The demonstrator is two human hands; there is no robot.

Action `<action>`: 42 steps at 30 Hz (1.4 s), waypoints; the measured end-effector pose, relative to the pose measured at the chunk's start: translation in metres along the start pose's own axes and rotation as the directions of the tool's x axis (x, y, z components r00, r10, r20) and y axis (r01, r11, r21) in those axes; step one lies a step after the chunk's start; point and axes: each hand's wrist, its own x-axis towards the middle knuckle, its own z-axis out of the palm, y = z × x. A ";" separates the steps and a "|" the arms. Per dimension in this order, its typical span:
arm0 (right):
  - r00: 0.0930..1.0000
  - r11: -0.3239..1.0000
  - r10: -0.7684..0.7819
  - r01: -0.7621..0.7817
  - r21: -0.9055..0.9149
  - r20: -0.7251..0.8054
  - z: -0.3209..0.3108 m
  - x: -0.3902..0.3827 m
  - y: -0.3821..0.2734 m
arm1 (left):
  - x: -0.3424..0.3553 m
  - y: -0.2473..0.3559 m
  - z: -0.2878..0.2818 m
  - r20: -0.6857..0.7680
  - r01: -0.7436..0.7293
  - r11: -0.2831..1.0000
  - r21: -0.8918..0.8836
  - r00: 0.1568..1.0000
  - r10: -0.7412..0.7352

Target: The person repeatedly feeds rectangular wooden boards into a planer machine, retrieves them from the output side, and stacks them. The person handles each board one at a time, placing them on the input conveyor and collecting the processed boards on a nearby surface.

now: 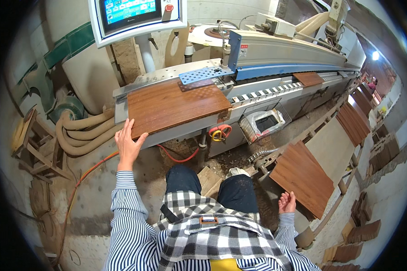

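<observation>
A brown wood-grain board (178, 106) lies flat on the infeed end of a long edge-banding machine (298, 49), its far right part beneath a blue perforated plate (205, 75). My left hand (129, 143) is at the board's near left corner, fingers stretched along the left end and thumb on the near edge. Low on the right, my right hand (287, 203) hangs with loosely curled fingers and nothing visible in it. Just beyond it, similar brown boards (303, 176) lie fanned out on a roller rack; I see no contact between them and the hand.
A smaller brown board (308, 79) sits farther along the machine's track. Scissors with coloured handles (220, 133) hang below the front edge, beside a lined wire basket (264, 124). A control screen (131, 11) stands at upper left. Thick hoses (83, 135) and a wooden stool (36, 147) occupy the left.
</observation>
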 end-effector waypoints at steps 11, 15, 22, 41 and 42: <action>0.988 0.972 -0.013 0.048 0.231 -0.153 -0.012 0.002 0.010 | 0.000 -0.008 -0.019 0.125 0.051 0.967 -0.248 0.992 -0.020; 0.987 0.970 -0.013 0.051 0.236 -0.159 -0.012 0.001 0.007 | 0.000 -0.009 -0.021 0.139 0.087 0.959 -0.268 0.989 -0.051; 0.973 0.962 -0.021 0.082 0.259 -0.231 -0.011 -0.001 0.000 | 0.004 -0.004 -0.026 0.163 0.097 0.959 -0.265 0.985 -0.055; 0.941 0.935 -0.088 0.191 0.299 -0.327 -0.052 0.020 -0.013 | 0.028 0.054 0.023 0.124 -0.097 0.993 -0.061 0.987 0.104; 0.943 0.935 -0.102 0.199 0.292 -0.316 -0.055 0.021 -0.013 | 0.031 0.060 0.029 0.151 -0.108 0.993 -0.049 0.982 0.114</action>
